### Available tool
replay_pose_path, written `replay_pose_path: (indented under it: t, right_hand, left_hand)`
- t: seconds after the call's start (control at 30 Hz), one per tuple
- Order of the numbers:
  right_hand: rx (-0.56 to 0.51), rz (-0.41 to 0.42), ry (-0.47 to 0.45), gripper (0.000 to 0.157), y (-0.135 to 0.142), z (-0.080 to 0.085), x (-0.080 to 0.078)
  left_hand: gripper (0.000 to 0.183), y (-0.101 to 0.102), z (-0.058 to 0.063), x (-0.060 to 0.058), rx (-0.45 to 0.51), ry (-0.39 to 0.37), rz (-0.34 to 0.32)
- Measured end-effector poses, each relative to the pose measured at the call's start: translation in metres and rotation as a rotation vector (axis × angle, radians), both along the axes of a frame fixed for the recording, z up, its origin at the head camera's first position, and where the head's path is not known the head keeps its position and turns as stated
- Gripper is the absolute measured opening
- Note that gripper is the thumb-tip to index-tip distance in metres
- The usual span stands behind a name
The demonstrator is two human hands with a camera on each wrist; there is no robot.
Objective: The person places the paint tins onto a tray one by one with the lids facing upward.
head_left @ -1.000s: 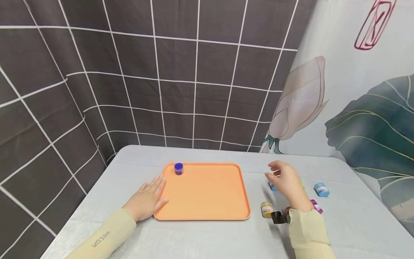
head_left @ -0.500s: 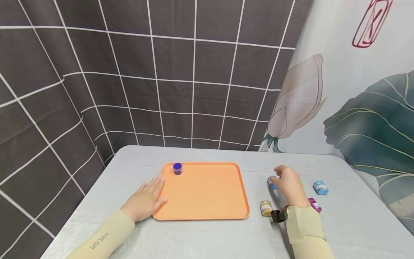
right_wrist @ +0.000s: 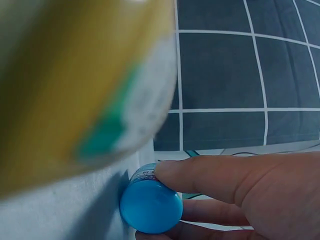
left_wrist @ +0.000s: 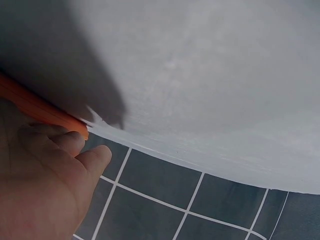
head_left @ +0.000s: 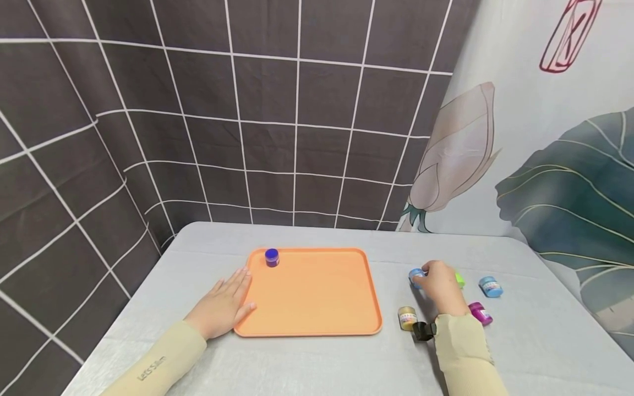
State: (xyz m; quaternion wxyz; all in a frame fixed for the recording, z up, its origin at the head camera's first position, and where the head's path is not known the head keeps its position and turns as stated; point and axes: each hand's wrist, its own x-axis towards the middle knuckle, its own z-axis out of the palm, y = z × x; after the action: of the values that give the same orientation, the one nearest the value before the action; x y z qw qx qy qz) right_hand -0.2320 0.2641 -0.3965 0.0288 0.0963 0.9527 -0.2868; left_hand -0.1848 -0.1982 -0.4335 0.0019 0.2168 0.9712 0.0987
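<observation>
My left hand [head_left: 217, 307] lies with straight fingers on the left rim of the orange tray [head_left: 317, 291]. In the left wrist view that hand [left_wrist: 45, 175] overlaps the orange rim. A small purple paint jar [head_left: 272, 258] stands in the tray's far left corner. To the right of the tray, my right hand [head_left: 442, 285] pinches a blue paint jar [head_left: 416, 276] on the table. Seen from the right wrist, the thumb presses on the side of this blue-lidded jar [right_wrist: 150, 205], and fingers curl round its other side.
A yellow paint jar [head_left: 407, 318] stands near my right wrist, large and blurred in the right wrist view. Beyond that hand are a green jar [head_left: 460, 280], another blue jar [head_left: 491, 286] and a magenta jar [head_left: 480, 313]. A tile-patterned curtain [head_left: 267, 137] hangs behind the table.
My right hand has come down beside the blue jar, and its fingers have closed on it. The left hand stays at the tray's rim. The head view has shifted slightly.
</observation>
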Motion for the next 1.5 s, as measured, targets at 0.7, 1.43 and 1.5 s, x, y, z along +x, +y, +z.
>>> replay_pose_path:
  t: [0.7, 1.43, 1.5]
  right_hand:
    - [-0.084, -0.016, 0.078, 0.039, 0.003, -0.007, -0.001]
    - [-0.229, -0.027, 0.321, 0.041, -0.017, -0.001, 0.001]
    - [-0.243, -0.015, 0.354, 0.041, -0.020, 0.000, 0.001]
  left_hand:
    - [0.070, 0.000, -0.001, -0.001, -0.005, 0.013, 0.000]
    - [0.071, -0.001, -0.003, -0.001, -0.011, 0.015, 0.007]
    - [0.071, -0.001, -0.003, -0.001, -0.012, 0.016, 0.007]
